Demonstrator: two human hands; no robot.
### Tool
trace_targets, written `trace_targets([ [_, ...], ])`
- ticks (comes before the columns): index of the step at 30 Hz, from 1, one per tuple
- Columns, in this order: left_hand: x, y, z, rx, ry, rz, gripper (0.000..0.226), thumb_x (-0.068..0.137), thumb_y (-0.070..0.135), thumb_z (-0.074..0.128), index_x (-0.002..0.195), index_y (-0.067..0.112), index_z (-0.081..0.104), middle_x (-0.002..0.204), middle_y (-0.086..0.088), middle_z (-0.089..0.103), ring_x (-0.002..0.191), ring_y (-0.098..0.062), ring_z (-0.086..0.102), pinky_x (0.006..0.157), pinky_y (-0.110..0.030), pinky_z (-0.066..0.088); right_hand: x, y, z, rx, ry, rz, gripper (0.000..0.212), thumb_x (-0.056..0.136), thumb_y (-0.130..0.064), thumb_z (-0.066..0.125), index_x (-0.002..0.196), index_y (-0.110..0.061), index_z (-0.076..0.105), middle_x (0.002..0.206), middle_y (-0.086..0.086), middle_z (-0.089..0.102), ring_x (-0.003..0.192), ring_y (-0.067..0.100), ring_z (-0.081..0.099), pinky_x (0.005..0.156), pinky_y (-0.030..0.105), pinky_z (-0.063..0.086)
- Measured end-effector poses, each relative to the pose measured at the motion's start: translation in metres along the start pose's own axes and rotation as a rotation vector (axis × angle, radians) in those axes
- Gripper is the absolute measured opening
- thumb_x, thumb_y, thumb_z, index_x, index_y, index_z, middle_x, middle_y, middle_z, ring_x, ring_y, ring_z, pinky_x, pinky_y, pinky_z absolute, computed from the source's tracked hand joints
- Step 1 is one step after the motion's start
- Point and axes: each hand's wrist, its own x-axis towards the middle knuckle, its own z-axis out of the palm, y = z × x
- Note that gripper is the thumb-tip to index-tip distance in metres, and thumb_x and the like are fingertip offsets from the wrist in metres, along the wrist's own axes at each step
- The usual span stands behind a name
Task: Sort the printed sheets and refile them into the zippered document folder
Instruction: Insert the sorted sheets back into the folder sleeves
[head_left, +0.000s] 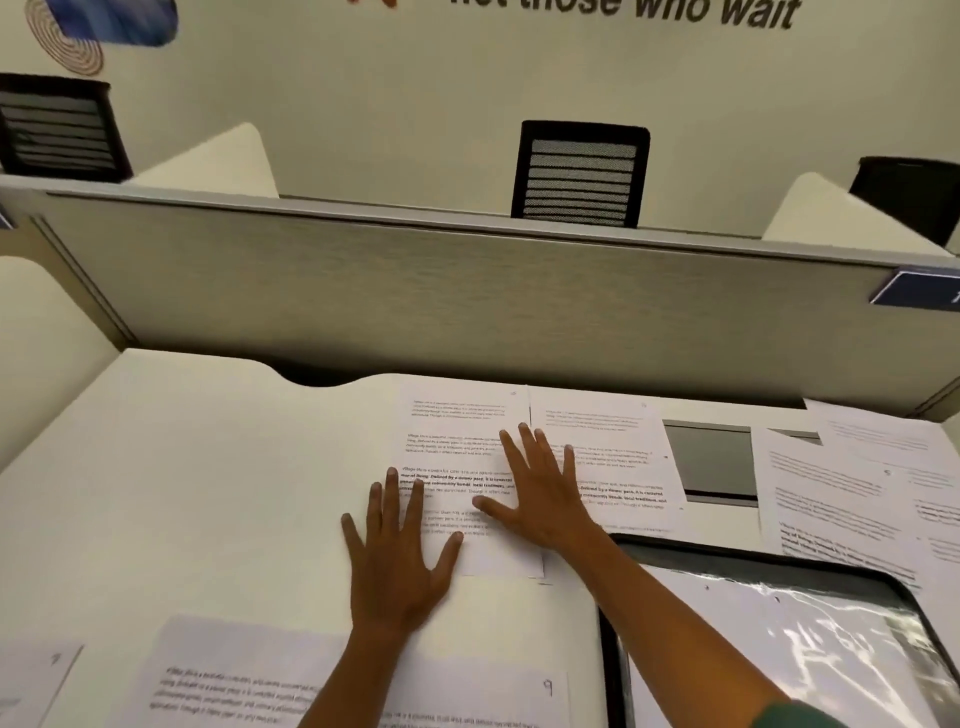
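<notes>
Hands are lying flat with fingers spread: the left hand (397, 564) and right hand (540, 491) are pressing one printed sheet (457, 457) on the table (208, 493), probably steadying it for sorting. Other sheets (852, 499) are lying spread out, presumably so their numbers can be read; the zippered folder (779, 639) is lying open just right, ready for refiling.

Your left hand (397, 561) and right hand (540, 493) lie flat, fingers spread, on one sheet (457, 452) near the desk's (208, 467) far edge. A second sheet (608, 457) lies just right of it. The open folder (779, 639) sits at the near right corner. A sheet marked 9 (467, 691) lies at the near edge.
</notes>
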Motion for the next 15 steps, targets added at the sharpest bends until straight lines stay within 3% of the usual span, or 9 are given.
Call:
trace_targets([
  [9,0.005,-0.001,0.008,0.046,-0.025,-0.016,0.083,0.088,0.072,0.033,0.152,0.019,0.036,0.164,-0.007,0.014,0.152,-0.027,0.013,0.117,-0.062,0.013,0.073,0.009,-0.003,0.035,-0.058,0.074,0.12,0.067,-0.093,0.04,0.155,-0.031,-0.014,0.165,0.008,-0.012,0.151,0.026,-0.016,0.116,0.059,-0.013],
  [15,0.005,-0.002,0.006,0.045,-0.049,-0.038,0.084,0.088,0.074,0.03,0.153,0.02,0.034,0.165,-0.006,0.011,0.152,-0.025,0.009,0.118,-0.061,0.011,0.077,0.006,0.0,0.027,-0.056,0.055,0.119,0.065,-0.095,0.041,0.155,-0.035,-0.01,0.165,0.007,-0.005,0.152,0.026,-0.01,0.116,0.06,-0.009],
])
